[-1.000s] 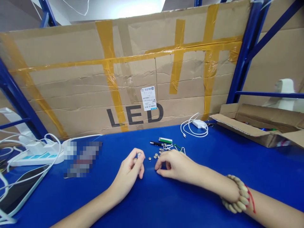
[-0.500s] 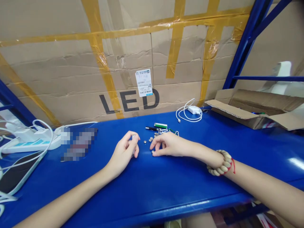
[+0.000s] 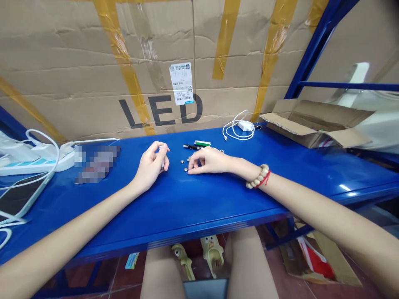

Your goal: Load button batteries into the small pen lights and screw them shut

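My L grip (image 3: 151, 167) closed on pale pc (image 3: 162, 164); R grip (image 3: 209, 160) at disc (image 3: 185, 169), can't tell if pinched. Prob. pickup step; nxt needs light touch.

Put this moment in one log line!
left hand: holds small object, mostly hidden | right hand: beside small disc | beyond: black tube, green tube

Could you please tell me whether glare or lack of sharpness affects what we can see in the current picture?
Head view: bright glare on the right of the blue tabletop; head view: shiny streaks on the yellow tape; head view: the discs by the right hand too small to show markings; head view: a pixelated patch hiding detail at left.
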Demonstrator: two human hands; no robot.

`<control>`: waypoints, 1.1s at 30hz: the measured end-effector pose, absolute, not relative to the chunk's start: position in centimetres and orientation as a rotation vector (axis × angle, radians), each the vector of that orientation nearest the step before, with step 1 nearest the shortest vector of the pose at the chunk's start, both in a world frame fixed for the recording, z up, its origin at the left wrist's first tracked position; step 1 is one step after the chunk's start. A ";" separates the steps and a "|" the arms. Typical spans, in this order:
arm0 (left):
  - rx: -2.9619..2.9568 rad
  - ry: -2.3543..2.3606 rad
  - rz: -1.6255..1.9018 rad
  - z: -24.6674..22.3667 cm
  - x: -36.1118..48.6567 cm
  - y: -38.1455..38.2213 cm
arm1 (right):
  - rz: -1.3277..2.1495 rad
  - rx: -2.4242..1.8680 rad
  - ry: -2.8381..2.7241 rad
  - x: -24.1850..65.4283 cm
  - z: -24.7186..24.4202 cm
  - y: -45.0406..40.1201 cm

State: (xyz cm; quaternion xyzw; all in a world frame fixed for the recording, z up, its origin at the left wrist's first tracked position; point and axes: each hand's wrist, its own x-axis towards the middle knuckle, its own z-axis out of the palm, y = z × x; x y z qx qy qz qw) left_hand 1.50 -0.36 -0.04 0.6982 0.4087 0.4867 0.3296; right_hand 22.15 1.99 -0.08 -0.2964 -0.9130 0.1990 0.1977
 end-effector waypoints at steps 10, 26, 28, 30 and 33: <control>1.884 1.127 1.211 -0.3 1.3 -0.4 | 0.349 -0.938 -2.523 21.0 -0.5 1.0; 1.887 1.181 1.203 -1.1 0.3 1.3 | 0.163 -1.151 -2.144 23.2 0.0 2.9; 1.883 1.165 1.203 -1.1 0.4 1.1 | 0.134 -1.172 -2.118 23.6 -0.3 3.6; 1.874 1.135 1.217 -1.1 0.5 1.0 | 0.112 -1.175 -2.120 23.8 -0.8 4.3; 1.856 1.083 1.253 -1.0 0.7 0.9 | 0.081 -1.183 -2.119 24.1 -1.3 5.0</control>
